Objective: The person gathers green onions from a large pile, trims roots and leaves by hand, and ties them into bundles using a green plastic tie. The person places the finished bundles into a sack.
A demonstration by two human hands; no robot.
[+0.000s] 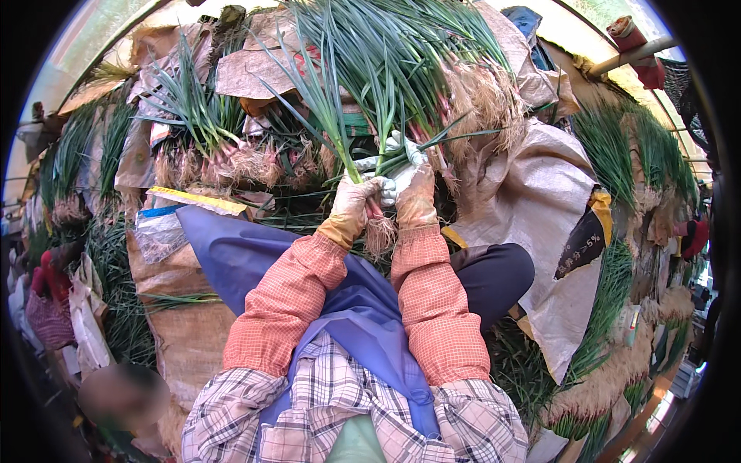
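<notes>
A gloved left hand of mine (pixel 350 202) grips a small bunch of green onions (pixel 341 136) near its reddish lower stems, the roots (pixel 380 231) hanging below. My right hand (pixel 414 179), gloved too, is closed around green leaves at the bunch's right side, close against the left. Just beyond both hands lies a large pile of green onions (pixel 393 63), its pale roots to the right. Farther left, a smaller heap (pixel 202 116) rests with its roots towards me. A blue apron (pixel 249 249) covers my lap.
Woven plastic sacks lie at the right (pixel 521 191) and left (pixel 191 330). Loose green leaves (pixel 116 289) cover ground at the left, and more onions (pixel 608 144) lie at the far right. Another person (pixel 124 399), blurred, is at the lower left. A pole (pixel 634 55) crosses the upper right.
</notes>
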